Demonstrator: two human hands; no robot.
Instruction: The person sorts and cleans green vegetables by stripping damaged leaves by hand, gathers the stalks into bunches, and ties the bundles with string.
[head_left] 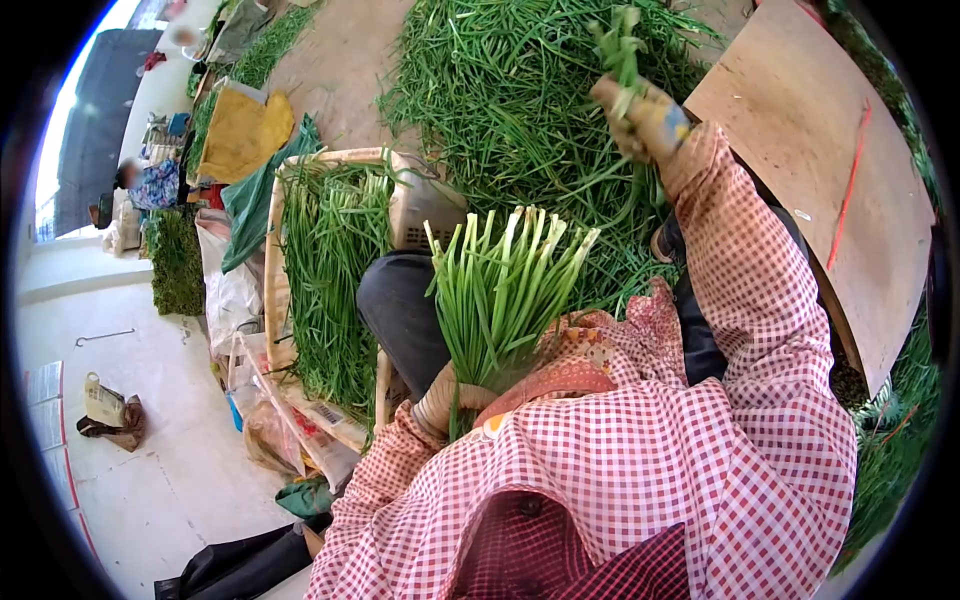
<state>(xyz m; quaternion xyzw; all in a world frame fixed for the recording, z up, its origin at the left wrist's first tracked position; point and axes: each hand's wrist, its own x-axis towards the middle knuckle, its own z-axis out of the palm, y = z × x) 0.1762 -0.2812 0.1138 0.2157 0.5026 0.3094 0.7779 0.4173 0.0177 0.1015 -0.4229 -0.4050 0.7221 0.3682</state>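
My left hand (452,402), in a tan glove, is closed around the lower part of a thick bunch of chives (505,300). The bunch stands upright against my lap, its pale cut ends fanned out at the top. My right hand (640,122), in a tan glove with a blue and yellow patch, is raised at the upper right. Its fingers are closed on a small bunch of chives (622,50), slightly blurred. Beneath that hand spreads a large heap of loose chives (500,110) on the floor.
Left of my knee stands a pale plastic crate (420,205) filled with chives. A wooden board (800,140) leans at the right, a red string on it. Plastic bags (225,275), a green cloth (262,195) and a yellow sack (240,130) lie at the left. People are in the distance.
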